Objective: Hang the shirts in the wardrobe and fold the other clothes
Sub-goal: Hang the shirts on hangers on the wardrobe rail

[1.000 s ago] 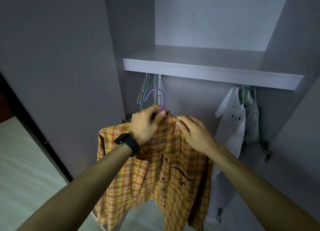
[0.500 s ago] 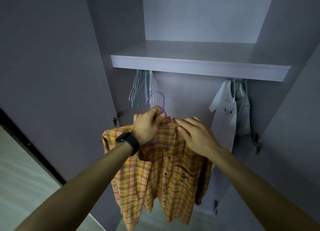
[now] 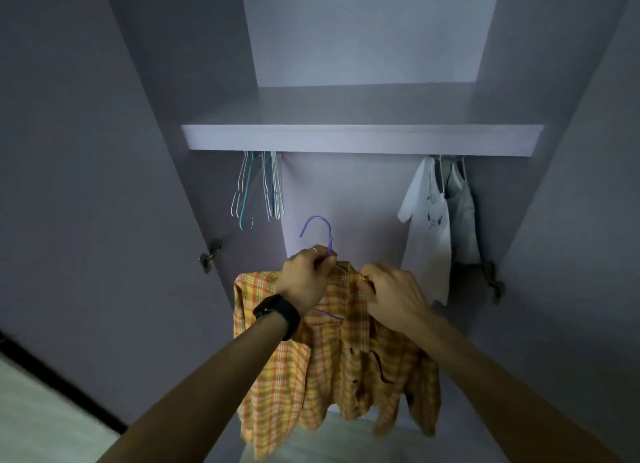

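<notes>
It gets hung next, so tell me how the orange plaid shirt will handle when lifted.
Probably floppy: the orange plaid shirt drapes in loose folds below the purple hanger. Likely light, since the left hand holds it up by the hanger's thin neck. It may slide off-centre; the right hand pinches the collar.

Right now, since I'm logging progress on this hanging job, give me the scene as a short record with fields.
left hand: grips the neck of the purple hanger
right hand: pinches the plaid shirt at the collar
shirt state: on the hanger, hook not yet hung up
free hangers: under the shelf, left side
already hung: white shirt, right side
</notes>
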